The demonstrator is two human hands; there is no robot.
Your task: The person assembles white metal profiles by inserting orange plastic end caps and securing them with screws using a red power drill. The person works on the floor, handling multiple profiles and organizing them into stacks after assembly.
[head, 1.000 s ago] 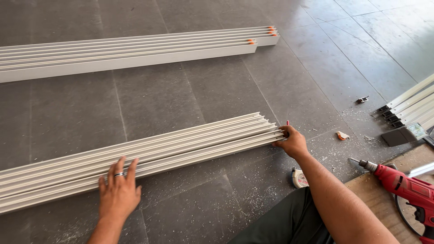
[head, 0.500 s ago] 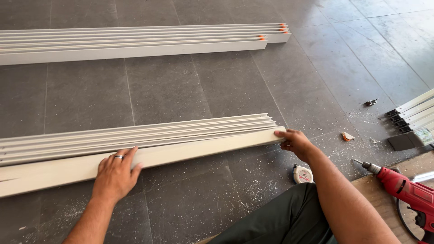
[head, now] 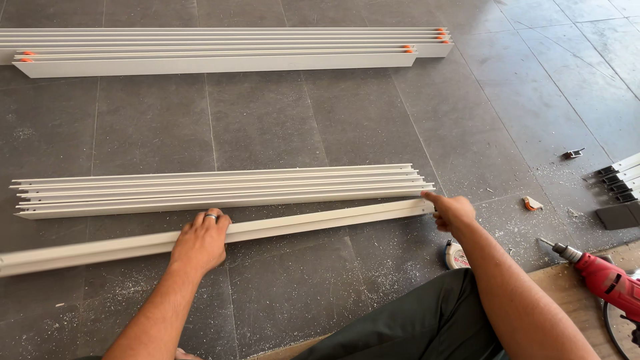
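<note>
A long pale metal profile [head: 313, 222] lies slanted on the grey tiled floor, apart from a stack of like profiles [head: 220, 190] just behind it. My left hand [head: 200, 240] rests on top of the single profile near its middle, fingers curled over it, a ring on one finger. At the profile's right end, my right hand [head: 452, 212] touches it with the index finger stretched out.
A second stack of profiles [head: 227, 50] with orange end pieces lies further back. A red power drill [head: 603, 279] rests on a wooden board at the right. A tape measure [head: 456, 256] sits by my knee. Dark-capped profile ends [head: 620, 180] and small scraps [head: 532, 203] lie at the right.
One profile has been drawn out of the near stack toward me and now lies separate and slanted. Both hands moved with it, the left one to the right along the profile.
</note>
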